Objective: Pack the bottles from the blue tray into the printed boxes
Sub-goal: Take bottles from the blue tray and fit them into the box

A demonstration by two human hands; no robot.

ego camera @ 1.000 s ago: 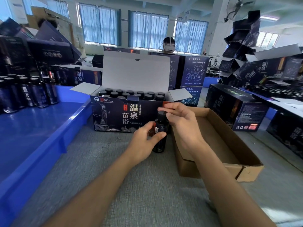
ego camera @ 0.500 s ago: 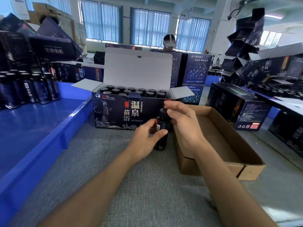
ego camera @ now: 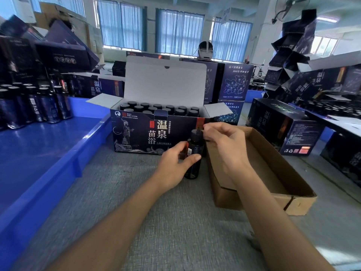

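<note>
- Head view: the left grip (ego camera: 172, 165) is wrapped round a dark bottle (ego camera: 196, 146), held upright just in front of the open printed box (ego camera: 136, 133). The right grip (ego camera: 224, 145) pinches at its cap.
- I see rows of black caps (ego camera: 156, 109) in the box, so it looks nearly full.
- Many bottles (ego camera: 35, 106) stand at the far end of the blue tray (ego camera: 48, 149), so I judge packing unfinished.

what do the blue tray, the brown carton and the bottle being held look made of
Blue tray: moulded plastic, glossy, with a rounded rim. Brown carton: plain cardboard, matte, folded corners. Bottle: dark and shiny, glass or plastic, cannot tell which; black cap likely plastic.
</note>
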